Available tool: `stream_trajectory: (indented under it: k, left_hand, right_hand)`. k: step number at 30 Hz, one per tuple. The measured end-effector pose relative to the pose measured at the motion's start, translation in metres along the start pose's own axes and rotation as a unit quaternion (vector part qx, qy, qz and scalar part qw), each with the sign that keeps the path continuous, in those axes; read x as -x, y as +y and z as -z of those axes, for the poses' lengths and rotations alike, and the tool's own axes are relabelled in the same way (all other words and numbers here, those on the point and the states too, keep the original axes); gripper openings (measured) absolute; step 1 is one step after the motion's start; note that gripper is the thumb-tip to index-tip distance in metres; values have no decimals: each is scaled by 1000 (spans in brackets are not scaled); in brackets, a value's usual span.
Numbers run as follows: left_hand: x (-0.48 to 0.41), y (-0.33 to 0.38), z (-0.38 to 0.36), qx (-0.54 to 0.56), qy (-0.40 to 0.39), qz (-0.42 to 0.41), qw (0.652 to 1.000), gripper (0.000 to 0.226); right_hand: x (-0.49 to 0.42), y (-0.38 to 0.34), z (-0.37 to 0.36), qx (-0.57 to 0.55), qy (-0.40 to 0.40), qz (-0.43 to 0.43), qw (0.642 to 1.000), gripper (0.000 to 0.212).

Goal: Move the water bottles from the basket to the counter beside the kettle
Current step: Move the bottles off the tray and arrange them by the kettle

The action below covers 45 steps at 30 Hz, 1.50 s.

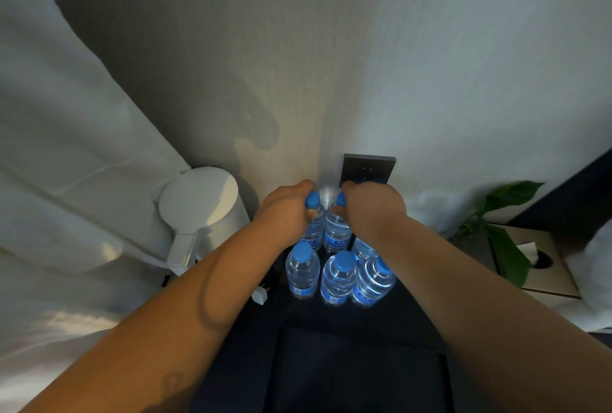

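Several clear water bottles with blue caps and blue labels stand upright on the dark counter (pixel 331 339), just right of the white kettle (pixel 202 204). My left hand (pixel 284 210) grips the neck of the back left bottle (pixel 313 230). My right hand (pixel 371 207) grips the neck of the back middle bottle (pixel 336 230). Three more bottles form a front row: left (pixel 303 272), middle (pixel 339 278) and right (pixel 372 283). Another bottle (pixel 362 248) stands behind them, partly hidden by my right forearm. No basket is in view.
A dark wall socket (pixel 369 169) sits on the wall right behind the bottles. The kettle's white plug (pixel 260 295) lies on the counter by the front left bottle. A green plant (pixel 503 214) and a tissue box (pixel 536 260) stand at the right. A white curtain hangs at the left.
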State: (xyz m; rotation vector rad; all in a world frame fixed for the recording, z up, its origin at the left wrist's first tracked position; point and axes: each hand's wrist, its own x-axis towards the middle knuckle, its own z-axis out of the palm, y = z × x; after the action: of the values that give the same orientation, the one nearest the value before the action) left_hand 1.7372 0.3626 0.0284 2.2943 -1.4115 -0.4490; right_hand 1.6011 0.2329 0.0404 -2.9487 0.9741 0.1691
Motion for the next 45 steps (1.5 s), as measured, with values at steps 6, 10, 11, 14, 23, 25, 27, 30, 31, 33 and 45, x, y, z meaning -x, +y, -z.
stream_trajectory:
  k: [6, 10, 11, 14, 23, 25, 27, 30, 31, 33, 45]
  left_hand:
    - [0, 0, 0, 11, 0, 8, 1000, 23]
    - [0, -1, -3, 23, 15, 14, 1000, 28]
    - [0, -1, -4, 26, 17, 15, 999, 27]
    - [0, -2, -4, 27, 12, 10, 1000, 27]
    - [0, -2, -3, 26, -2, 9, 1000, 29]
    - [0, -2, -4, 21, -5, 10, 1000, 29]
    - [-1, -3, -4, 19, -5, 16, 1000, 28]
    - [-1, -3, -4, 23, -3, 20, 1000, 28]
    - [-1, -2, -4, 22, -5, 21, 1000, 28]
    - [-1, -1, -3, 14, -12, 23, 1000, 29]
    - [-4, -2, -3, -17, -27, 27, 999, 39]
  right_hand:
    - [6, 2, 0, 11, -10, 23, 1000, 37]
    - [6, 1, 2, -22, -22, 13, 999, 40]
    - [5, 0, 3, -25, -26, 12, 999, 39]
    - [6, 1, 3, -34, -31, 7, 999, 39]
    - [9, 3, 7, -40, -45, 8, 998, 39]
    - [9, 2, 9, -29, -49, 15, 998, 38]
    - [8, -1, 11, -13, -49, 21, 999, 39]
    - [8, -3, 14, -9, -57, 18, 998, 41]
    - [8, -2, 14, -14, -62, 17, 998, 41]
    - [9, -1, 15, -16, -64, 19, 998, 41]
    - [8, 1, 4, -29, -37, -6, 999, 35]
